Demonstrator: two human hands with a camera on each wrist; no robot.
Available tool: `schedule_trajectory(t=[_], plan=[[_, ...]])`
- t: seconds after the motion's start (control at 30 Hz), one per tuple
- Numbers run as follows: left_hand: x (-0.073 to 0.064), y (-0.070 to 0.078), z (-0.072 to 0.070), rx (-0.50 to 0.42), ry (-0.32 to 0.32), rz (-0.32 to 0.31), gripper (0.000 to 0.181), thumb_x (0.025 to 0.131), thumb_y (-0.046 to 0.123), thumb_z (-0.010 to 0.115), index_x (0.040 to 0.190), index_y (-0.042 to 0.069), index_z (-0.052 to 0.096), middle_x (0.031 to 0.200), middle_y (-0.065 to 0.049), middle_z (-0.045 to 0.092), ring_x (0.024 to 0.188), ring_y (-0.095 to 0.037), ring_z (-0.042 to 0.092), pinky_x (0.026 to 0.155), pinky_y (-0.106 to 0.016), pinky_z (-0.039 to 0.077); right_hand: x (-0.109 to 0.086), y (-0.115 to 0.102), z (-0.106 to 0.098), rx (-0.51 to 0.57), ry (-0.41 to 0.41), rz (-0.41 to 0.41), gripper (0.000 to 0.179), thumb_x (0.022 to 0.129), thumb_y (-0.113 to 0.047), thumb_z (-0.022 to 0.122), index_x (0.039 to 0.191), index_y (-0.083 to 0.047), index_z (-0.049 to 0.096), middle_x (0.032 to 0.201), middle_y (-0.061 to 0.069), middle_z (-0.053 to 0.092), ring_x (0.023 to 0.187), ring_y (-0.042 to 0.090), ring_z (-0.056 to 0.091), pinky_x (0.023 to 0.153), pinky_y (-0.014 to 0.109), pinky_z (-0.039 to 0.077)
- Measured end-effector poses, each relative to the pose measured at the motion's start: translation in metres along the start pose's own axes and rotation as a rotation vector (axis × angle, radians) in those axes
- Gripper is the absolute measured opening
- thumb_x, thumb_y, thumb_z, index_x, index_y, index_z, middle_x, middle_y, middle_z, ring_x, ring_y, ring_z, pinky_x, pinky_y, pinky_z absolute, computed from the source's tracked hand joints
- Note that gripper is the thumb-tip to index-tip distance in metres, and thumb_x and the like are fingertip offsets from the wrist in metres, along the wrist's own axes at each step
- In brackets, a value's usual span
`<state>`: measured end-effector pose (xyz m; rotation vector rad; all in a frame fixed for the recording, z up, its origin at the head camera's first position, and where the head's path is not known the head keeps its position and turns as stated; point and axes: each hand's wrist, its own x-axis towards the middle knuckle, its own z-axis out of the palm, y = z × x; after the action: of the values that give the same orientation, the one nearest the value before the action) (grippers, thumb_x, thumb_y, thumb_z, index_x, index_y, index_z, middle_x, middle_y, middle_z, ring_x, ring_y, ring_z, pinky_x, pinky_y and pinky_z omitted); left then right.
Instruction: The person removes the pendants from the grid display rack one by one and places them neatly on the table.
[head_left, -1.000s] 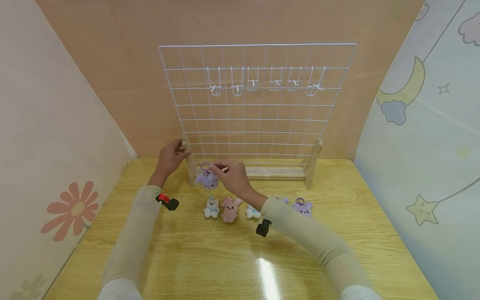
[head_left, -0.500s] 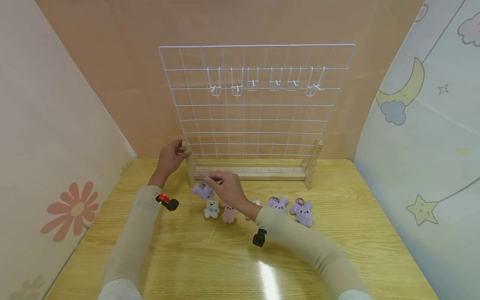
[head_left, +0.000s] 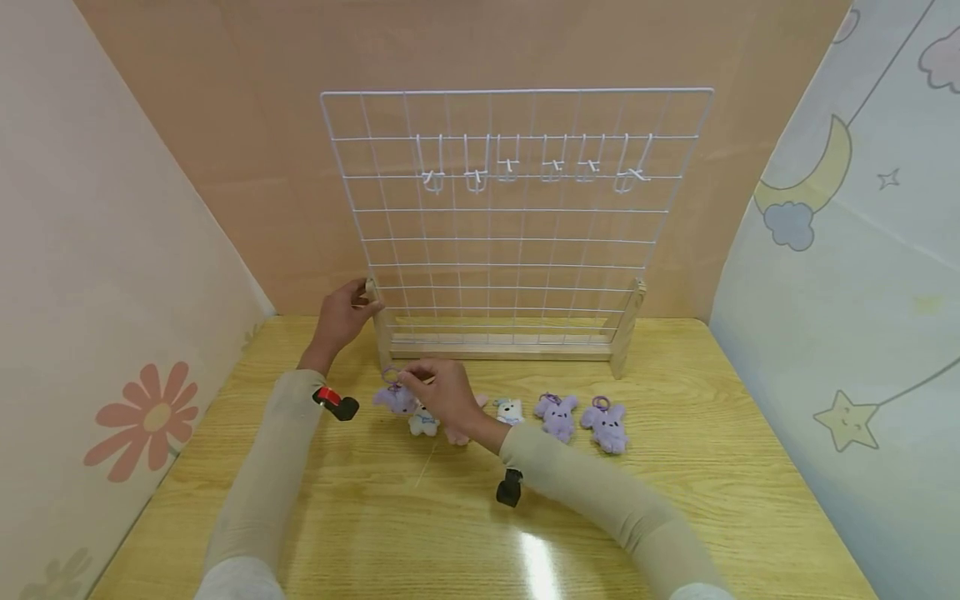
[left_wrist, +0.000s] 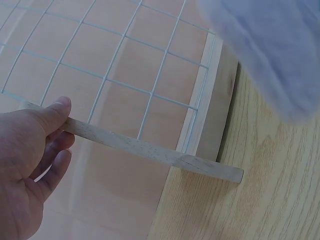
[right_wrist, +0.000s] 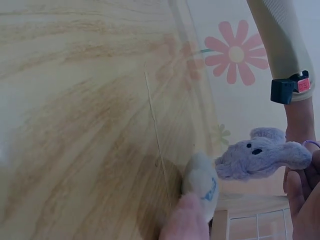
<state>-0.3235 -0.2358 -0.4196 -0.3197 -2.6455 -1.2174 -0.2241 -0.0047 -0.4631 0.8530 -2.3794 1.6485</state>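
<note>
My left hand (head_left: 343, 317) grips the left wooden upright (left_wrist: 145, 149) of a white wire grid rack, thumb on one side and fingers on the other. My right hand (head_left: 450, 396) pinches the purple ring of a lavender plush keychain (head_left: 392, 401) with floppy ears. That plush hangs in front of the left upright, close to the table; whether it touches the wood I cannot tell. Beneath the right hand lie a white plush keychain (head_left: 423, 422) and a pink one (head_left: 456, 437), both partly covered. A blurred lavender plush (left_wrist: 270, 50) fills the left wrist view's upper right corner.
Right of the hand lie another white plush keychain (head_left: 510, 411) and two lavender ones, a nearer (head_left: 558, 418) and a farther (head_left: 607, 429). Several white hooks (head_left: 553, 167) hang high on the grid. A thin pale strand (head_left: 426, 463) lies on the wooden table (head_left: 360, 533).
My right hand has moved down and slightly left with the lavender plush keychain, uncovering the white and lavender ones at right. The left hand stays on the upright.
</note>
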Motion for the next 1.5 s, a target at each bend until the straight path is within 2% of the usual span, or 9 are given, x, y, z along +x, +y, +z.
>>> schedule_trajectory(t=[0.27,0.5,0.93,1.17,1.5], plan=[[0.002,-0.002,0.000,0.008,0.005,0.000,0.063,0.100,0.023,0.069,0.152,0.000,0.044,0.146,-0.028,0.053,0.121,-0.043,0.062,0.096,-0.057,0.055,-0.003,0.001,0.010,0.013,-0.038,0.041,0.019,0.100,-0.025,0.069,0.106,-0.011,0.081,0.099,0.000,0.079,0.087,0.004,0.072,0.076,0.019,0.058],[0.003,-0.002,0.000,0.009,0.005,-0.003,0.063,0.100,0.025,0.069,0.152,-0.001,0.044,0.146,-0.027,0.053,0.121,-0.043,0.062,0.096,-0.056,0.055,-0.007,0.005,0.017,0.008,-0.061,0.040,0.020,0.101,-0.028,0.068,0.105,-0.014,0.081,0.103,-0.004,0.078,0.088,0.001,0.070,0.073,0.018,0.058],[0.002,-0.003,0.000,-0.001,0.014,0.003,0.062,0.100,0.024,0.069,0.152,0.000,0.046,0.145,-0.027,0.055,0.120,-0.042,0.063,0.095,-0.056,0.055,-0.014,0.001,0.029,0.025,-0.100,0.092,0.019,0.101,-0.027,0.068,0.103,-0.014,0.082,0.101,-0.005,0.078,0.089,-0.001,0.069,0.075,0.018,0.057],[0.001,0.000,0.000,-0.009,0.006,-0.003,0.062,0.101,0.019,0.069,0.152,-0.002,0.043,0.146,-0.029,0.053,0.121,-0.045,0.062,0.096,-0.058,0.054,-0.011,0.005,0.023,-0.026,-0.113,0.078,0.022,0.103,-0.027,0.065,0.107,-0.012,0.080,0.105,-0.001,0.078,0.093,0.004,0.071,0.080,0.019,0.057],[0.000,0.000,0.000,-0.001,0.005,-0.012,0.064,0.101,0.022,0.069,0.153,-0.002,0.042,0.146,-0.029,0.052,0.122,-0.044,0.061,0.096,-0.058,0.054,0.005,0.015,0.015,-0.081,-0.132,0.052,0.019,0.102,-0.024,0.067,0.104,-0.011,0.081,0.101,-0.001,0.078,0.090,0.005,0.071,0.074,0.018,0.057]])
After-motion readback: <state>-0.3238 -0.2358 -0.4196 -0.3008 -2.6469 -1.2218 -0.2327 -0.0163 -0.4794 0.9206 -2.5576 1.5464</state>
